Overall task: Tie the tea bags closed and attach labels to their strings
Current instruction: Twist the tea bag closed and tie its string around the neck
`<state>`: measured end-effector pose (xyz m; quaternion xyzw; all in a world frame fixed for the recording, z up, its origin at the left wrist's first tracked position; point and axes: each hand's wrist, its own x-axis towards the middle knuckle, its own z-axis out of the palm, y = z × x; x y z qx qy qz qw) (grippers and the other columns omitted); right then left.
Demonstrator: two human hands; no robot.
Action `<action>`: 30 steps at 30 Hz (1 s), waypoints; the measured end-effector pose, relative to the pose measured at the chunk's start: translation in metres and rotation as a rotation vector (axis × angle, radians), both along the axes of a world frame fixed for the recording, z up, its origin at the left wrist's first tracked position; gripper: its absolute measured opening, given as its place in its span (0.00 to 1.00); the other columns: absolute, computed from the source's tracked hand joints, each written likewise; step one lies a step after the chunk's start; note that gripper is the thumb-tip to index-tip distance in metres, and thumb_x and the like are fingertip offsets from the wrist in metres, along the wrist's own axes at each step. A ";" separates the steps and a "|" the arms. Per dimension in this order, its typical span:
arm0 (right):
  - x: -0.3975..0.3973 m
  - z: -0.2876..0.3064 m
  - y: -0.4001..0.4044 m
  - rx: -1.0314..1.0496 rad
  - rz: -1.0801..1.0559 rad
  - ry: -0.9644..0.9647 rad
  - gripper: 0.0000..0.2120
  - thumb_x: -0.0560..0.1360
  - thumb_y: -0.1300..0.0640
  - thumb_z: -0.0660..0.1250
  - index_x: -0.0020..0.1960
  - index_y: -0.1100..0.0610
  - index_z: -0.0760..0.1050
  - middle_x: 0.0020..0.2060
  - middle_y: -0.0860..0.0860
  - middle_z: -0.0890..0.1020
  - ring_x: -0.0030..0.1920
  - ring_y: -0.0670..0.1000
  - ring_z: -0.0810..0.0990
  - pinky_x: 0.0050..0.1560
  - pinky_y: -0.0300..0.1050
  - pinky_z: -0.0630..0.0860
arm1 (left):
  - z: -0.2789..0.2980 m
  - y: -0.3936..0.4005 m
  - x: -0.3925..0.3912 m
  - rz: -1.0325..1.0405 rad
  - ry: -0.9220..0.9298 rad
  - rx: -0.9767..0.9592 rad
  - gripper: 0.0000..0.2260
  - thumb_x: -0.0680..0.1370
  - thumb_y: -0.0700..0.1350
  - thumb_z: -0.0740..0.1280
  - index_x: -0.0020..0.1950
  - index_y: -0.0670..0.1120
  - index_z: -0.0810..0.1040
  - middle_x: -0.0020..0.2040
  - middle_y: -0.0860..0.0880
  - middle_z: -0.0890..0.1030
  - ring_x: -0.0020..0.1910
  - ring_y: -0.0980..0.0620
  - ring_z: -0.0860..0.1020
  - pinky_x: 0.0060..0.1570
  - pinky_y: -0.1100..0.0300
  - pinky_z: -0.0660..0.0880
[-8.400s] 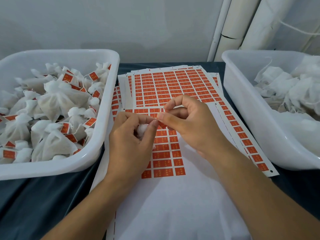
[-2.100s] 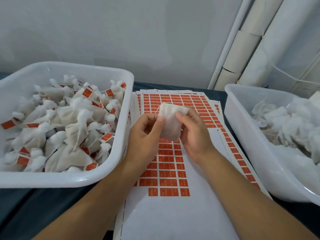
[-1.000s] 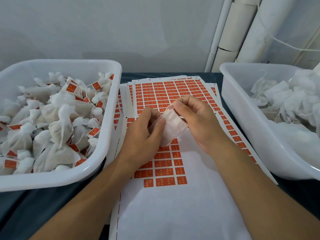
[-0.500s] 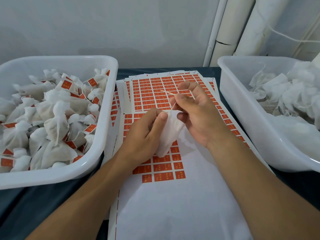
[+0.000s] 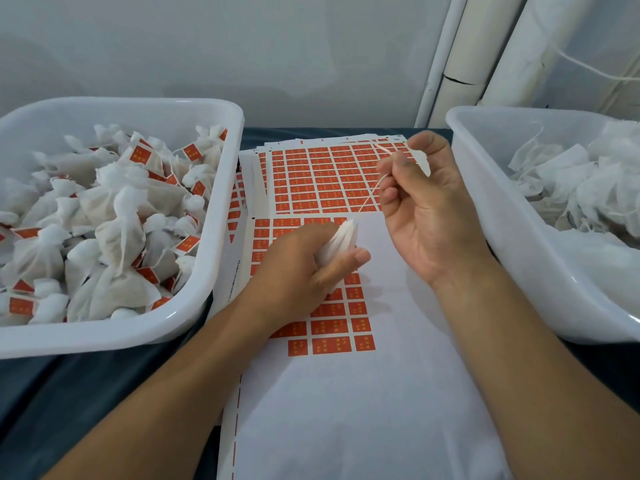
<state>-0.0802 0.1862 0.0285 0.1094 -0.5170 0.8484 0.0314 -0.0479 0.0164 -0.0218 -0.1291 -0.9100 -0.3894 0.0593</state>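
Over the label sheet (image 5: 332, 188), left hand (image 5: 298, 271) grips gauzy tea bag (image 5: 341, 239); right hand (image 5: 426, 206) pinches thin string (image 5: 369, 199).

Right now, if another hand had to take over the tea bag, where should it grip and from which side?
Probably the gathered neck of the tea bag, pinched from above and the right. The left hand wraps the body, so only the neck pokes out. The string runs taut up to the right hand; coming in just below where it leaves the bag should keep it closed.
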 end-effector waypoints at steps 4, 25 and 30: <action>0.000 0.001 -0.001 -0.046 -0.024 -0.033 0.07 0.82 0.62 0.65 0.54 0.50 0.76 0.43 0.52 0.83 0.41 0.47 0.81 0.48 0.37 0.79 | 0.000 0.003 -0.002 -0.010 0.039 -0.047 0.17 0.71 0.73 0.58 0.40 0.61 0.71 0.39 0.61 0.76 0.35 0.56 0.79 0.33 0.68 0.69; 0.014 0.003 -0.004 0.217 0.263 0.161 0.07 0.81 0.63 0.64 0.54 0.53 0.75 0.41 0.53 0.83 0.41 0.48 0.81 0.43 0.38 0.80 | 0.016 0.005 -0.003 -0.116 -0.697 0.906 0.25 0.86 0.61 0.49 0.65 0.51 0.80 0.60 0.51 0.85 0.60 0.53 0.83 0.61 0.54 0.78; 0.015 -0.007 -0.009 0.450 0.404 0.066 0.06 0.80 0.63 0.66 0.53 0.53 0.78 0.41 0.54 0.85 0.40 0.50 0.83 0.42 0.39 0.80 | 0.018 -0.003 -0.006 -0.024 -0.616 1.164 0.22 0.87 0.55 0.52 0.65 0.41 0.77 0.57 0.41 0.83 0.58 0.47 0.83 0.64 0.49 0.76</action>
